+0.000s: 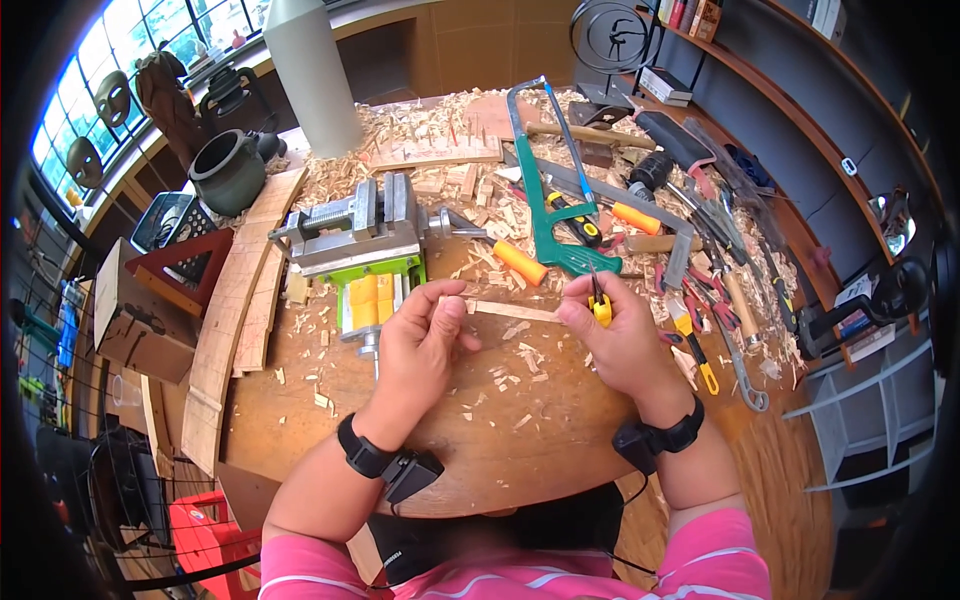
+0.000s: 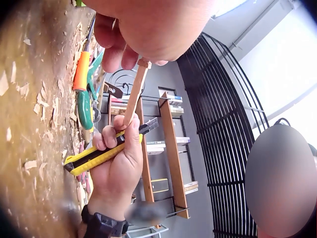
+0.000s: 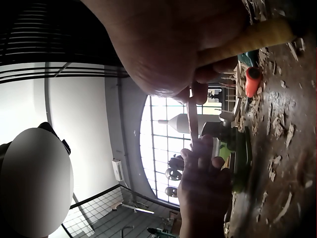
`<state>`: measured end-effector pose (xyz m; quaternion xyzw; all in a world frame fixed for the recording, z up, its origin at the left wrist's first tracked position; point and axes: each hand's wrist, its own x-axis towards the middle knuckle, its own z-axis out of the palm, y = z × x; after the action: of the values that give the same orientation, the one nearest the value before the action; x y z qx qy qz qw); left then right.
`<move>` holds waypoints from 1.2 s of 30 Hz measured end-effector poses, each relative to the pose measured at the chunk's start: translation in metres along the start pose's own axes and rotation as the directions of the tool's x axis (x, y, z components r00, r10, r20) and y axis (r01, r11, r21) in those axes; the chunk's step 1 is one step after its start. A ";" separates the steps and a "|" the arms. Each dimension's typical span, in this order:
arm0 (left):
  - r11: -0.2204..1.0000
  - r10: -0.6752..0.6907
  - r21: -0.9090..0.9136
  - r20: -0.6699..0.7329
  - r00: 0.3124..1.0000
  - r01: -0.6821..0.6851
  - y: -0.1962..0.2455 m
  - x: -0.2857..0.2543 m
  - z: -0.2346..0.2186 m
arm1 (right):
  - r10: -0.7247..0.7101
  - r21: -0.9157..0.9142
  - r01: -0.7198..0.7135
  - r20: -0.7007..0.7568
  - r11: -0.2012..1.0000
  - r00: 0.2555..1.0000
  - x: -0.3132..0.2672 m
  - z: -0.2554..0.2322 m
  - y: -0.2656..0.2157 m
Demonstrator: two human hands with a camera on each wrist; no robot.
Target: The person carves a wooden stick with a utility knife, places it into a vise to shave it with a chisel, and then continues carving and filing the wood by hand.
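Note:
Between both hands, over the front of the workbench, a thin whittled wooden stick (image 1: 515, 311) is held roughly level. My left hand (image 1: 425, 335) pinches its left end between thumb and fingers. With thumb and fingertip, my right hand (image 1: 625, 340) pinches the right end. That hand also grips a yellow-and-black utility knife (image 1: 600, 308) in its curled fingers. The left wrist view shows the knife (image 2: 94, 159) lying across the right palm, its blade pointing past the thumb. There the stick (image 2: 136, 91) has a small squared end at the left hand. In the right wrist view the knife handle (image 3: 247, 44) sticks out toward the bench.
A metal vise (image 1: 365, 235) on a green base stands beyond the left hand. Past the right hand lie a green hacksaw (image 1: 545, 215), an orange-handled tool (image 1: 520, 262), a yellow-handled brush (image 1: 695, 345) and pliers. Shavings cover the workbench (image 1: 500, 440); long planks (image 1: 235, 330) line its left side.

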<state>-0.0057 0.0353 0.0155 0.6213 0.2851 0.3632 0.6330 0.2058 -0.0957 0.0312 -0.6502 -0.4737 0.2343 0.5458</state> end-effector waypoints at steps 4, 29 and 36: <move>0.999 0.025 -0.046 0.001 1.000 -0.025 0.000 0.000 0.001 | -0.059 -0.037 0.058 -0.020 0.998 0.998 -0.001 0.002 0.001; 0.985 0.011 -0.174 -0.005 1.000 -0.012 0.035 0.009 -0.028 | -0.160 -0.632 0.355 0.345 0.689 0.925 -0.010 0.008 0.021; 0.994 -0.069 -0.086 -0.076 0.995 0.063 0.053 0.020 -0.034 | -0.191 -0.260 0.283 0.330 0.923 0.924 -0.012 0.020 -0.039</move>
<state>-0.0273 0.0693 0.0677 0.5698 0.3147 0.3777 0.6585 0.1697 -0.0979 0.0591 -0.6202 -0.6569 0.1859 0.3863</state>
